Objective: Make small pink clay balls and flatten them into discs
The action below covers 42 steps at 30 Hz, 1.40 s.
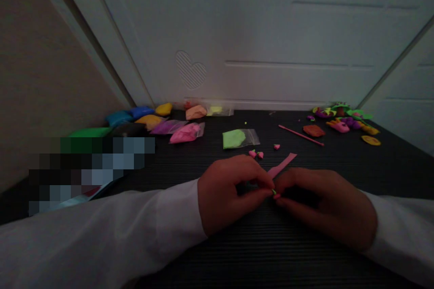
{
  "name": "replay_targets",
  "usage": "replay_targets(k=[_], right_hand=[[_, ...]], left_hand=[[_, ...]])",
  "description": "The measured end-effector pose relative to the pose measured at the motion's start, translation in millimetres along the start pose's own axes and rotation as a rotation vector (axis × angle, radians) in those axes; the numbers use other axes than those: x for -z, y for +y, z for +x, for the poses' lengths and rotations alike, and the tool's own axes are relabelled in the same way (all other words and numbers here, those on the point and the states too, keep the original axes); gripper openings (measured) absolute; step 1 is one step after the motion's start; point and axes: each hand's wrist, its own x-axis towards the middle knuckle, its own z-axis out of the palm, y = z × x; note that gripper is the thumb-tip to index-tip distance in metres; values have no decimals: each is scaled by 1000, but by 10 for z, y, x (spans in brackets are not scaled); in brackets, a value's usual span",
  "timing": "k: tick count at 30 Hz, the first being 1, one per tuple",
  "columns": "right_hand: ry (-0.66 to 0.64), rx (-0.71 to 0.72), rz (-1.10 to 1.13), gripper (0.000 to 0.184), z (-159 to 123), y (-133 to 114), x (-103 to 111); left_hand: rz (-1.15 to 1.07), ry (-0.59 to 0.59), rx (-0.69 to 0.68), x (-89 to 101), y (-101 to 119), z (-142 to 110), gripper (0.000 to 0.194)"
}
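Note:
Between the fingertips of both hands is a small pink and green clay piece (276, 196). My left hand (233, 189) pinches its green part from the left. From the right, my right hand (322, 198) closes thumb and forefinger on the pink part. Just behind the fingers lies a flat pink strip (283, 165), partly covered by the hands. Small pink and green clay pieces (257, 154) sit beyond my left hand, and another small pink piece (277, 146) lies a little to their right. The hands hide some of the held piece.
A bag of light green clay (237, 138) lies beyond the hands. Several coloured clay bags, one pink (186, 133), line the back left. A pink stick (301, 135), a reddish-brown clay lump (313, 130) and finished-looking clay shapes (339, 125) are at right. A white panel (257, 81) stands behind the black table (237, 253).

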Motion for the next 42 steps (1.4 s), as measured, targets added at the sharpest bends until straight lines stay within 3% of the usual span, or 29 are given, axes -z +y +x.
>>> replay_targets(k=[10,42], right_hand=[[43,-105,115,16,21,-47,2],[51,-89,91,20,1,-51,-34]], left_hand=[[74,-4,-60,-3,-17,-8,12],[84,-42,-86,-26,-4,-3,12]])
